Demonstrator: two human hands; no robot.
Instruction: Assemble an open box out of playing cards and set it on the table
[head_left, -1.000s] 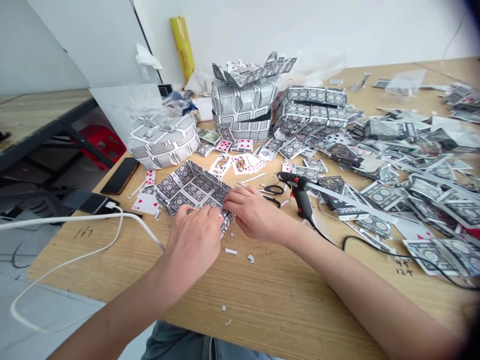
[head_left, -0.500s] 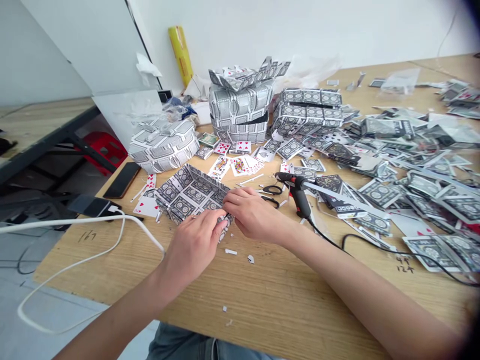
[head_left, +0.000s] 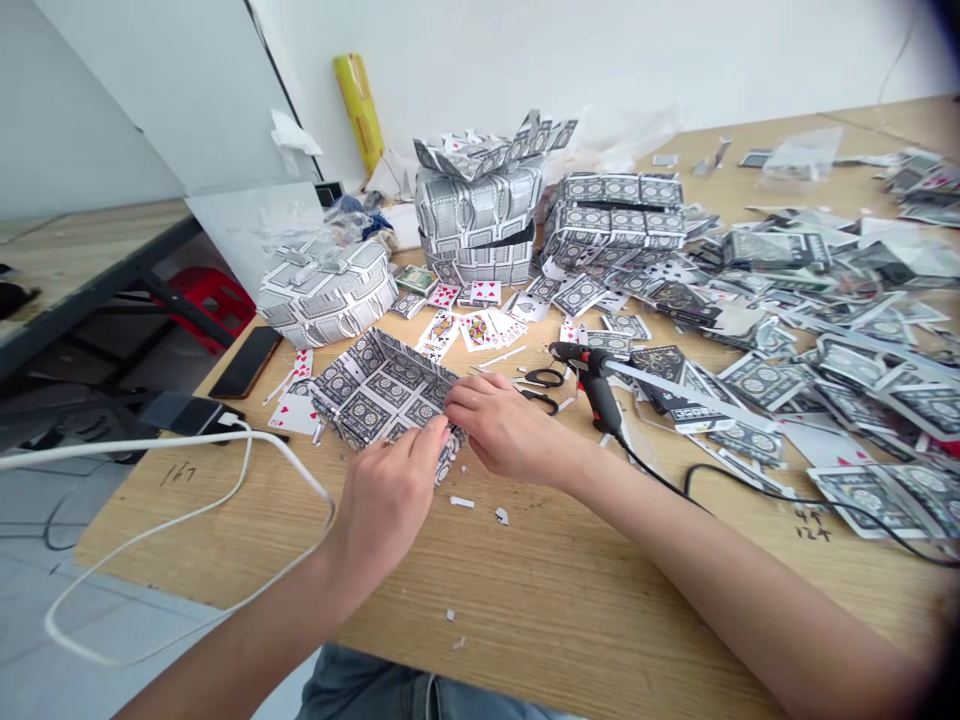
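An open box made of playing cards [head_left: 386, 388], patterned backs facing inward, rests on the table in front of me. At its near right corner, my left hand [head_left: 394, 480] pinches the card wall between thumb and fingers. My right hand [head_left: 495, 422] grips the same corner from the right, its fingers bent over the edge. The two hands almost touch, and they hide the corner itself. Just beyond the right hand lie black-handled scissors [head_left: 541, 378]. A black glue gun [head_left: 596, 385] with a clear glue stick lies to the right.
Behind the box stand finished-looking card boxes: a rounded one [head_left: 328, 295], a stack [head_left: 480, 215] and a rectangular one [head_left: 615, 225]. Loose cards [head_left: 765, 385] cover the right side. A phone [head_left: 246, 362], a power bank [head_left: 187, 412] and a white cable [head_left: 289, 455] lie left.
My left hand has shifted slightly at the corner, its fingers now straighter along the wall. The right hand and the box stay nearly in place.
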